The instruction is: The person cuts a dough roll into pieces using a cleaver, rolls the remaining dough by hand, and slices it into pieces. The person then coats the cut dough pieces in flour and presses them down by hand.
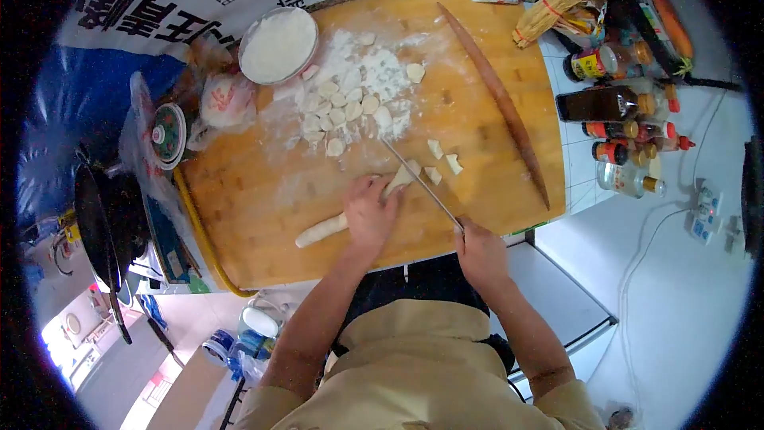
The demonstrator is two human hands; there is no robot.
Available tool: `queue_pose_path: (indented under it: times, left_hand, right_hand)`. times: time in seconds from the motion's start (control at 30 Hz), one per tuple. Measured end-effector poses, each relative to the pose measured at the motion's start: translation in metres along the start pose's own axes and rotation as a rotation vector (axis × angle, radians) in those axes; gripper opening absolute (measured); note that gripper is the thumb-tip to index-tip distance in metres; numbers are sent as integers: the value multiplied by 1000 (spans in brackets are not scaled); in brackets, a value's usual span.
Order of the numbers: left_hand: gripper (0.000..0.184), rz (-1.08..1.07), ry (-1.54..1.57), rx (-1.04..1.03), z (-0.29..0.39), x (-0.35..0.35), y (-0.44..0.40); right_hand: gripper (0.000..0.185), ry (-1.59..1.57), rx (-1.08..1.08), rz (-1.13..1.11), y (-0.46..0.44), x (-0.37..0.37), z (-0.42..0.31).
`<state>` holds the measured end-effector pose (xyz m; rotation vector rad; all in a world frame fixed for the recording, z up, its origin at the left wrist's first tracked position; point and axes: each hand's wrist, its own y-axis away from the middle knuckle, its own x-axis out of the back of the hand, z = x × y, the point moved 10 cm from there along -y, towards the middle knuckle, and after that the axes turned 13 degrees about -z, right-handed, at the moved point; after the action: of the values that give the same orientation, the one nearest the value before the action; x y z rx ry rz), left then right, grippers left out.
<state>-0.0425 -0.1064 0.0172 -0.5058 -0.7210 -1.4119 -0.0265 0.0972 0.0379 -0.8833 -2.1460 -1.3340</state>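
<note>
The wooden board [247, 215] carries everything here. Along its right edge lies a long tapered rolling pin [497, 94], and at the far left corner sits a bowl [280, 81] of flour. Near the front edge, set aslant, is the dough roll [322, 231]; it should be soft, light and easily dented, so best held lightly across the top, back from the cut end. The left hand [371, 213] is cupped around its middle, fingers bent (how hard they press, I cannot tell). The right hand [481, 255] is closed around the knife [422, 181], whose handle is hidden; its blade crosses the roll's right end. Smallest are the cut dough pieces [368, 103], mostly floured towards the far edge, probably less sticky there.
</note>
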Motion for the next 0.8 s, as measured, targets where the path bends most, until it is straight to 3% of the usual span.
queue_pose_path:
  times: [0.33,0.4,0.8]
  left_hand:
    - [37,-87,-46,-81,7,-5,27]
    - [36,-82,-60,-65,7,-3,30]
    - [34,-33,-101,-33,2,0,33]
  right_hand:
    - [17,-43,-54,21,-19,0,-10]
    - [17,-132,54,175,-11,9,-9]
    - [20,-84,12,72,16,-13,-9]
